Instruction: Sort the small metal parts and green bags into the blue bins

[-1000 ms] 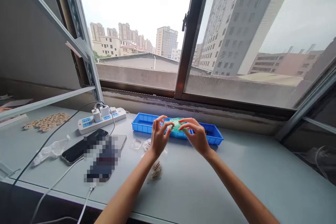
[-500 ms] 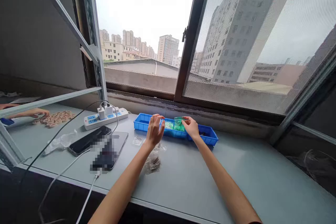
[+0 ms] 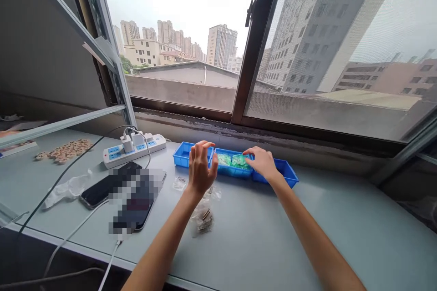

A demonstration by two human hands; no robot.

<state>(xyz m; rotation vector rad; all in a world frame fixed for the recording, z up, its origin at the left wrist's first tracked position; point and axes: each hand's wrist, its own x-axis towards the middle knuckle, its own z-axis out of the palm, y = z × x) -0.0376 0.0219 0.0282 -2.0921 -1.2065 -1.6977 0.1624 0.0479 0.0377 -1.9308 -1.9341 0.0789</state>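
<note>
A shallow blue tray (image 3: 290, 173) lies on the grey table below the window, with small green packets (image 3: 232, 160) inside it. My right hand (image 3: 262, 163) reaches into the tray, palm down, its fingertips resting on a green packet. My left hand (image 3: 200, 169) hovers just in front of the tray's left part, fingers spread and holding nothing. Small clear bags with metal parts (image 3: 203, 218) lie on the table under my left wrist.
A white power strip (image 3: 134, 149) with plugged chargers and cables sits at the left. Phones (image 3: 105, 189) lie in front of it beside crumpled clear plastic (image 3: 64, 194). Small wooden pieces (image 3: 64, 150) are scattered at far left. The window sill runs behind the tray.
My right hand lowered the green packet it held into the tray. My left hand let go and drew back with fingers spread. The hand at far left is out of view.
</note>
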